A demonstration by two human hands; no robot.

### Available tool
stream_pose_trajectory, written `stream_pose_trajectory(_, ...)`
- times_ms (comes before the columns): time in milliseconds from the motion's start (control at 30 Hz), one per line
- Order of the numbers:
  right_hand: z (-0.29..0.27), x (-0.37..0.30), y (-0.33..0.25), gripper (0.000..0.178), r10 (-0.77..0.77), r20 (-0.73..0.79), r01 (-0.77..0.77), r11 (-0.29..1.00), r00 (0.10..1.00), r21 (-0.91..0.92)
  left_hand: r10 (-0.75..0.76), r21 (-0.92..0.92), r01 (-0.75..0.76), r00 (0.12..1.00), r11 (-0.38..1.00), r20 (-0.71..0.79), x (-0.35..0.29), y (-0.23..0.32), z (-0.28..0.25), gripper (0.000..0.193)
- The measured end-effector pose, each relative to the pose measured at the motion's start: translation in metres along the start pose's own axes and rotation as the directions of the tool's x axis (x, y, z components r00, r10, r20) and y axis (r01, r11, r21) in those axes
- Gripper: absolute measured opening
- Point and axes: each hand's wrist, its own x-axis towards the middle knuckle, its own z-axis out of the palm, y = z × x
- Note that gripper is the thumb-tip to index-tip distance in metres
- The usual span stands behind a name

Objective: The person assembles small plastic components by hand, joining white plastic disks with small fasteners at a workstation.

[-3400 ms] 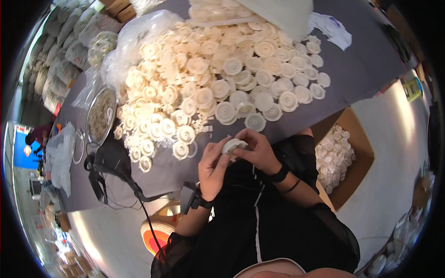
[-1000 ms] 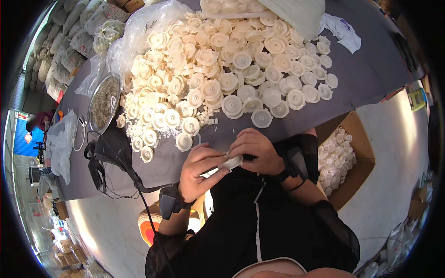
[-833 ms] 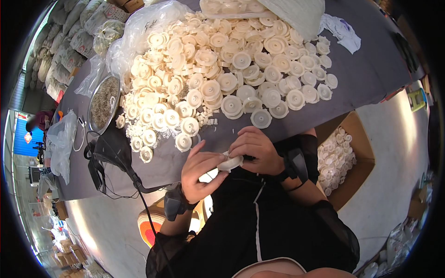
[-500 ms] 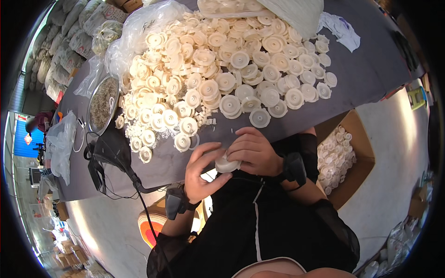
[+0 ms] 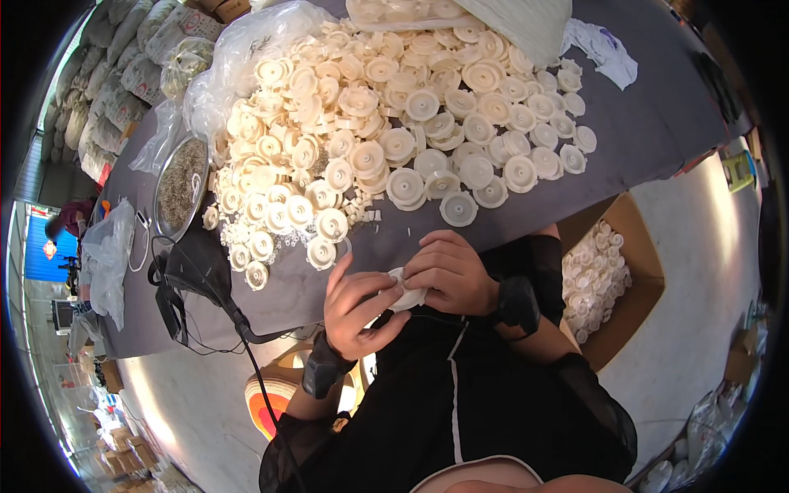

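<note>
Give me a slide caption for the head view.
Both hands, left hand and right hand, hold a white plastic disc beside a heaped pile of discs.

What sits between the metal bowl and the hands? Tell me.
In the head view, a black bag with its cord lies on the grey table between the metal bowl and left hand.

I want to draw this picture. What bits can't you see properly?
Head view:
- White round part: mostly covered by the left hand and right hand.
- Metal bowl: contents too small to tell.
- Cardboard box: partly hidden under the table edge.
- Floor lower right: blurred at the rim.
</note>
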Motion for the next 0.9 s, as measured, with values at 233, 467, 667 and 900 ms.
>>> stream_pose_trajectory(233, 0.003, -0.003, 0.001, 0.028, -0.013, -0.018, 0.013, 1.000, 1.000, 0.007, 0.006, -0.036, -0.010, 0.993, 0.999, -0.120, -0.002, 0.002, 0.009, 0.031)
stream_pose_trajectory(467, 0.003, 0.000, 0.003, 0.029, -0.056, 0.041, 0.053, 0.997, 0.998, 0.062, 0.015, -0.041, -0.020, 0.993, 0.999, -0.118, -0.003, 0.000, 0.011, 0.033)
stream_pose_trajectory(667, 0.004, -0.002, 0.002, 0.026, -0.030, 0.038, 0.028, 0.998, 0.999, 0.056, 0.067, -0.031, -0.071, 0.988, 0.997, -0.137, -0.008, -0.005, 0.016, 0.035)
stream_pose_trajectory(900, 0.005, 0.003, -0.001, 0.030, -0.032, 0.021, 0.031, 0.998, 0.999, 0.051, -0.138, -0.231, 0.093, 0.973, 0.968, -0.187, -0.011, -0.001, 0.018, 0.037)
